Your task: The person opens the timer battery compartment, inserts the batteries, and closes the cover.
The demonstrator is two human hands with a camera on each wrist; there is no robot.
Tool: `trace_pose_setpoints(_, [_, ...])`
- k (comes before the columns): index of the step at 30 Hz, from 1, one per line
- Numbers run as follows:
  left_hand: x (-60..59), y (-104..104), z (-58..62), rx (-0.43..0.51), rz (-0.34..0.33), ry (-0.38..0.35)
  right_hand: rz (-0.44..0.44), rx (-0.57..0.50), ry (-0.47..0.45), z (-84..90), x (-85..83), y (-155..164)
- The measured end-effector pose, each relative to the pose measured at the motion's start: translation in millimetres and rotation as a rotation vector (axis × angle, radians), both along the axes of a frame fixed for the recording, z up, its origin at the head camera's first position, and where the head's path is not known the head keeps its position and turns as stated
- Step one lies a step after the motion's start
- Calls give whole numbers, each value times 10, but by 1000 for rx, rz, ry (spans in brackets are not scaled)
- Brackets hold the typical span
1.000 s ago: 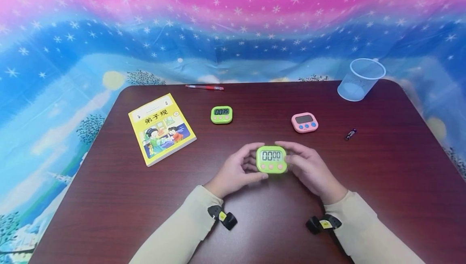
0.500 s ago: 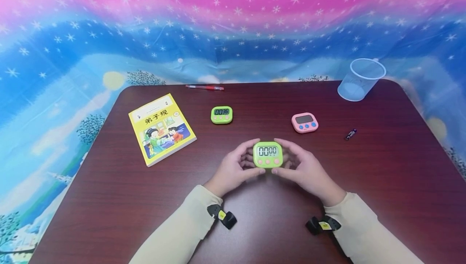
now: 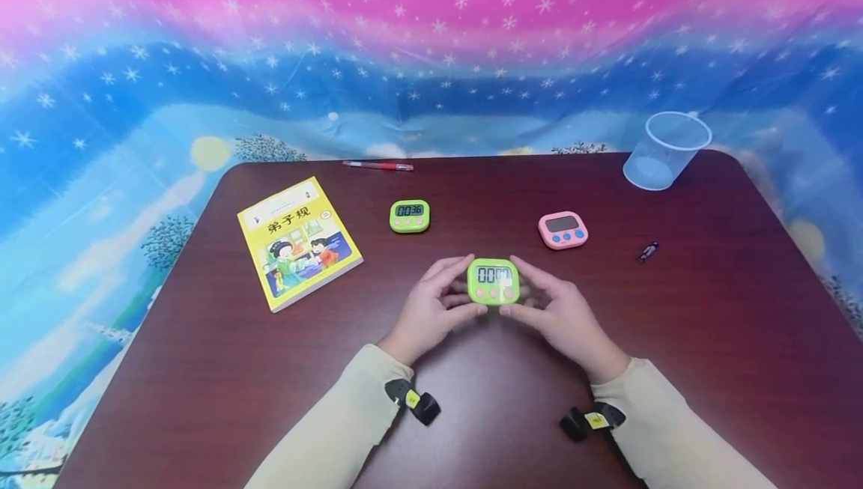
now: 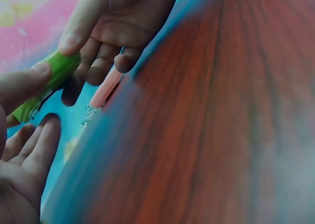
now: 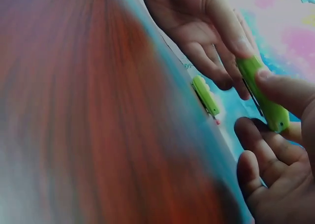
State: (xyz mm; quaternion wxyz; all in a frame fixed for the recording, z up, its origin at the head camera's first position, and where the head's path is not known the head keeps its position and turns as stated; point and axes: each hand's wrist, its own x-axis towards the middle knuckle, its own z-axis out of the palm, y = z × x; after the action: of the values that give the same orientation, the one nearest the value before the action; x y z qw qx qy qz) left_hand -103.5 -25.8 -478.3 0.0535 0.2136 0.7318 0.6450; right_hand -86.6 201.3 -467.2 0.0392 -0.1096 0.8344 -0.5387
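Both my hands hold a green kitchen timer up over the middle of the table, its display toward the head camera. My left hand pinches its left side, thumb at the lower edge and forefinger at the upper corner. On the right side my right hand grips it the same way. The display reads zeros, partly washed out by glare on the right; three pink buttons sit below. In the left wrist view the timer appears edge-on between both thumbs. The right wrist view also shows its green edge.
Beyond the hands lie a second green timer, its display running, and a pink timer with a blank screen. A yellow book lies left, a red pen at the back. Right are a small dark object and a clear cup.
The held timer has shifted slightly left and away from me. My right thumb has moved from the timer's right front side to its lower edge. The second green timer went from 35 to 36.
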Motion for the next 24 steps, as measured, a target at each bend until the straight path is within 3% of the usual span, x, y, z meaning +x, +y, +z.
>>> trace_pose_setpoints(8, [-132,57,-63,73,148,13,-139,-18,64,-71,-169,-130])
trace_pose_setpoints(13, [-245,99,-65,92,239,-1,-182,-38,30,-62,-317,-181])
trace_pose_setpoints(17, [-347,147,-70,56,293,-2,-220,-47,-19,-59,-431,-204])
trace_pose_setpoints(24, [-553,237,-126,5,370,-12,-261,-83,-14,-118,-641,-251])
